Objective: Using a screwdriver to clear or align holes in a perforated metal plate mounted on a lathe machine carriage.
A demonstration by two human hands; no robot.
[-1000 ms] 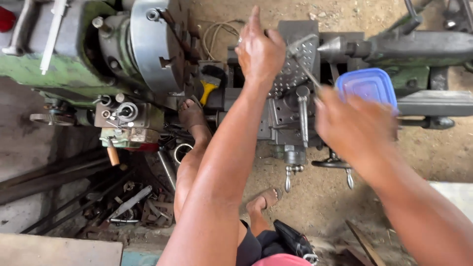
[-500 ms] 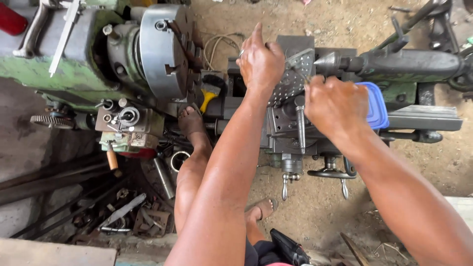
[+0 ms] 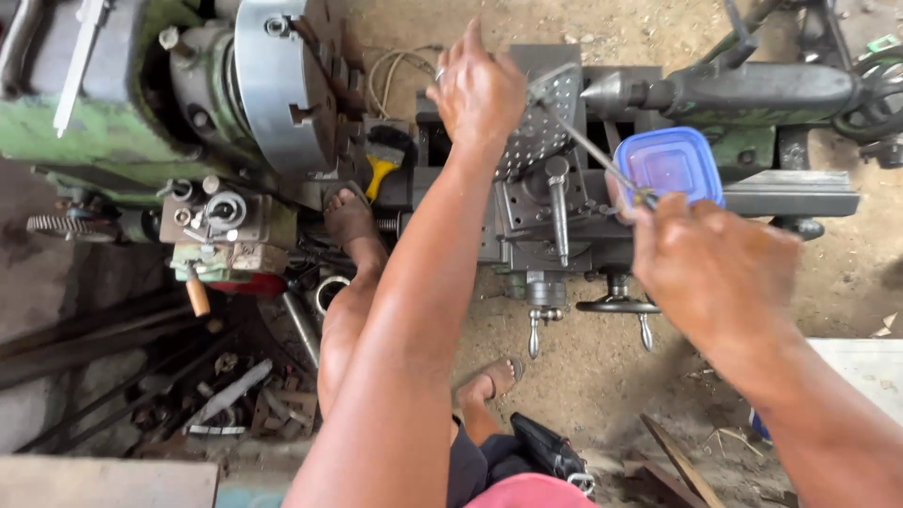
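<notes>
My left hand [image 3: 478,92] rests on a perforated metal plate [image 3: 550,118] that stands on the lathe's tool post [image 3: 555,202]. My right hand [image 3: 710,268] grips a thin metal rod [image 3: 588,143] whose far tip touches the perforated plate. A blue plastic container [image 3: 670,165] sits on the lathe bed just beyond my right hand. The big chuck [image 3: 282,85] is to the left. My leg stretches forward with its foot [image 3: 350,218] against the machine.
A yellow-handled brush [image 3: 384,160] lies beside the chuck. The tailstock [image 3: 743,89] runs to the right. Scrap metal bars and parts [image 3: 188,376] pile on the dirt floor at lower left. A gear [image 3: 56,226] sticks out at the far left.
My right hand has drawn back toward me and to the right with the rod, uncovering the blue container. My left hand stays on the perforated plate.
</notes>
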